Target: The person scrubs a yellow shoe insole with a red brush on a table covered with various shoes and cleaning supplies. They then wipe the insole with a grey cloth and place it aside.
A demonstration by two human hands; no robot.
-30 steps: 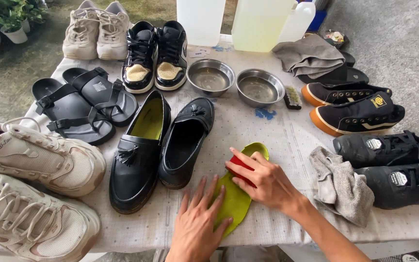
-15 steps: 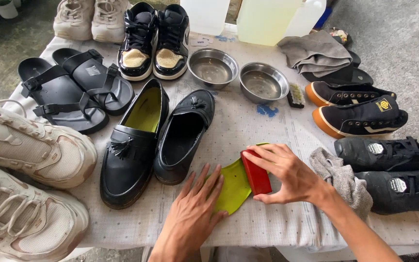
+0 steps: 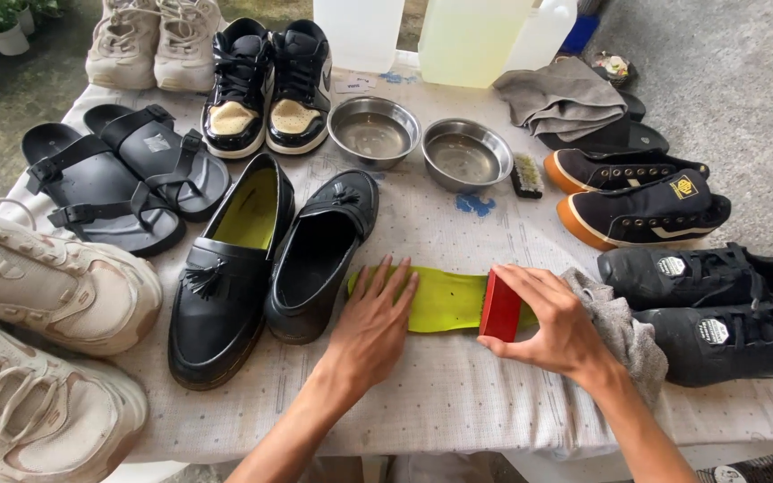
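The yellow-green insole [image 3: 445,300] lies flat on the desk [image 3: 458,394], out of its black tasselled loafer [image 3: 315,255]; the other loafer [image 3: 225,268] keeps its insole inside. The left hand [image 3: 373,326] presses one end down with fingers spread, while the right hand [image 3: 556,326] is closed around a red brush block [image 3: 500,307] set on the other end. Scrubbing looks underway; a grey rag [image 3: 624,335] lies beside.

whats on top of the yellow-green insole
The left hand lies flat on the insole; the right hand holds a red block on it. The block's underside is hidden.
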